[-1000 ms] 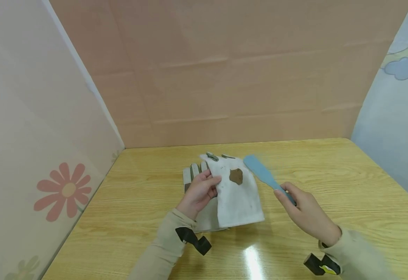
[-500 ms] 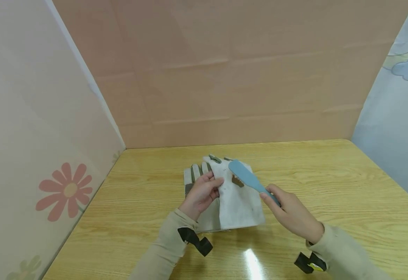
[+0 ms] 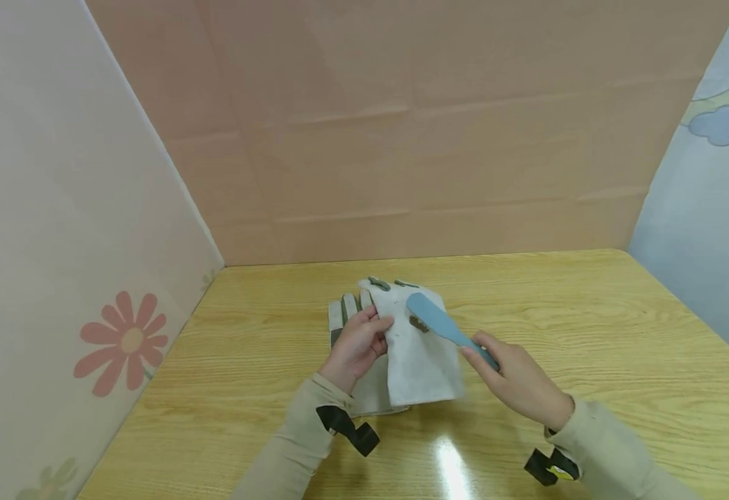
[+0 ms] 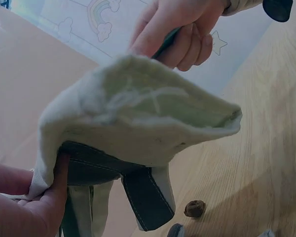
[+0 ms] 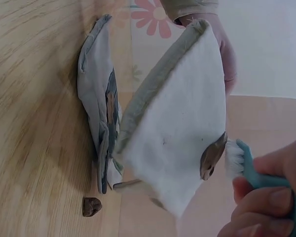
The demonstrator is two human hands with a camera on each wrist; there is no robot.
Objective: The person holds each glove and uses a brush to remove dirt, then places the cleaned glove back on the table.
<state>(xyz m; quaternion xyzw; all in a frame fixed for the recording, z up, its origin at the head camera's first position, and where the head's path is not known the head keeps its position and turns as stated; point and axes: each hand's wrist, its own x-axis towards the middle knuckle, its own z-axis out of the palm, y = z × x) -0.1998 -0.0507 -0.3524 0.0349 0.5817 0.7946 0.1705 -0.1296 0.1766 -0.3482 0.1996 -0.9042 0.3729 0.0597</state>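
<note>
My left hand (image 3: pixel 357 344) pinches the side of a white work glove (image 3: pixel 423 378), holding it raised and tilted with its cuff toward me. A brown, mud-like patch (image 5: pixel 213 158) sticks to the glove's outer face. My right hand (image 3: pixel 517 378) grips the handle of a blue brush (image 3: pixel 437 321). In the right wrist view, its white bristles (image 5: pixel 235 159) are right beside the patch; contact is hard to tell. A second glove (image 3: pixel 372 392), pale with dark patches, lies on the table under the raised one, partly covered.
On the wooden table (image 3: pixel 246 430), a small brown lump (image 5: pixel 92 207) lies near the second glove; the head view hides it. A brown board (image 3: pixel 402 139) stands along the table's back. A flower-print panel (image 3: pixel 77 173) rises at the left, a cloud-print one (image 3: pixel 708 208) at the right.
The brush has come left from beside the glove to over the brown patch, then shifted slightly down. The held glove's lower right edge has swung a little left. My left hand keeps its hold.
</note>
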